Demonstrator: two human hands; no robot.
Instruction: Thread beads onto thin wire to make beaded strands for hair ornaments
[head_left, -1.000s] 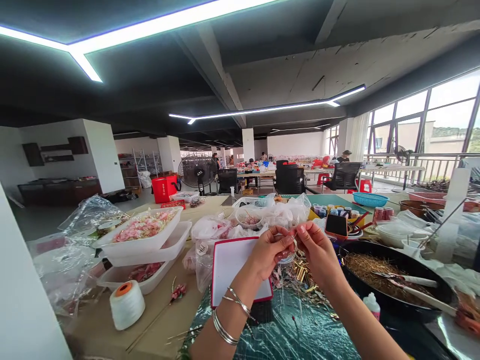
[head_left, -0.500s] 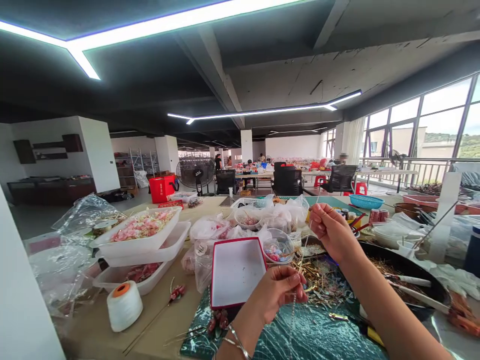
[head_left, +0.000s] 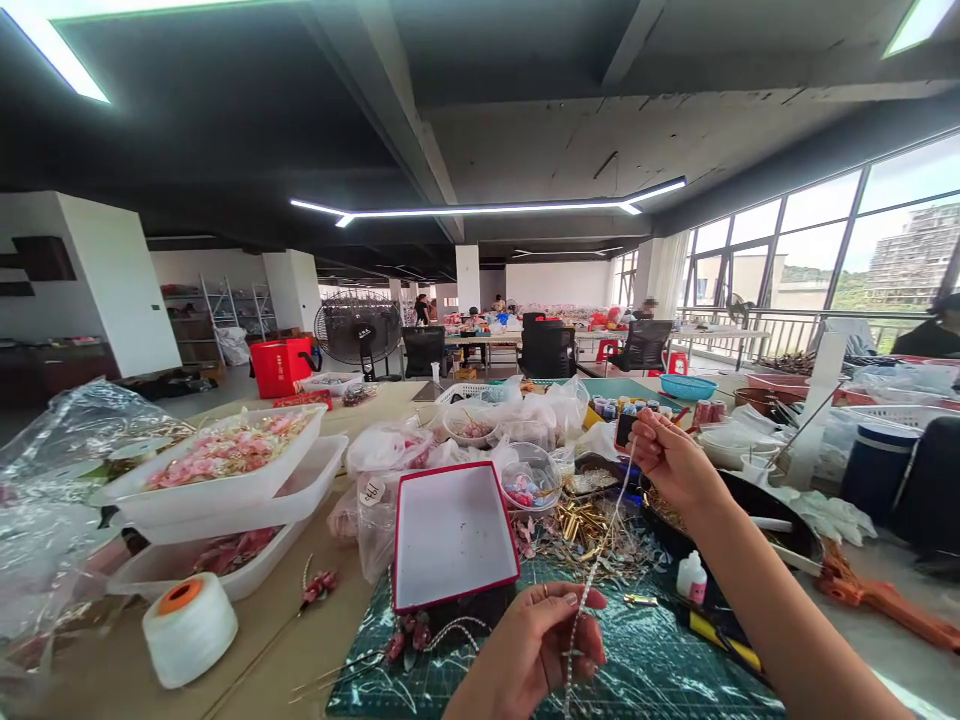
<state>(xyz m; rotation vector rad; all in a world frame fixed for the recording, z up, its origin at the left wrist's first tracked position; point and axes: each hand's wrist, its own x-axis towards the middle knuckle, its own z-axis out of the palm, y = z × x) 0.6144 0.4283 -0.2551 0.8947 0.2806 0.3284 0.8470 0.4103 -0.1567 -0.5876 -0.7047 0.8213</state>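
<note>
Pinched in the fingertips of my right hand (head_left: 671, 455) is the upper end of a thin, pale, beaded strand (head_left: 616, 520). It slants down to my left hand (head_left: 544, 640), whose thumb and fingers hold it lower, with the tail hanging below. Under my hands lies a green cutting mat (head_left: 630, 660). A white box lid with a red rim (head_left: 454, 540) rests beyond my left hand. Dark pink flower pieces (head_left: 409, 635) on wire stems lie at the mat's left edge. Gold-coloured tubes (head_left: 577, 525) are heaped behind the strand.
Stacked white trays of pink flowers (head_left: 225, 490) and a white thread cone (head_left: 189, 630) stand left. On the right are a small glue bottle (head_left: 691, 577), yellow-handled pliers (head_left: 724, 640), a black pan (head_left: 802, 530) and an orange tool (head_left: 870, 590). Several people are in the background.
My view has turned to the right. My left hand has moved lower and loosened its fingers, so more of the strand shows between my hands. The glue bottle has come into sight.
</note>
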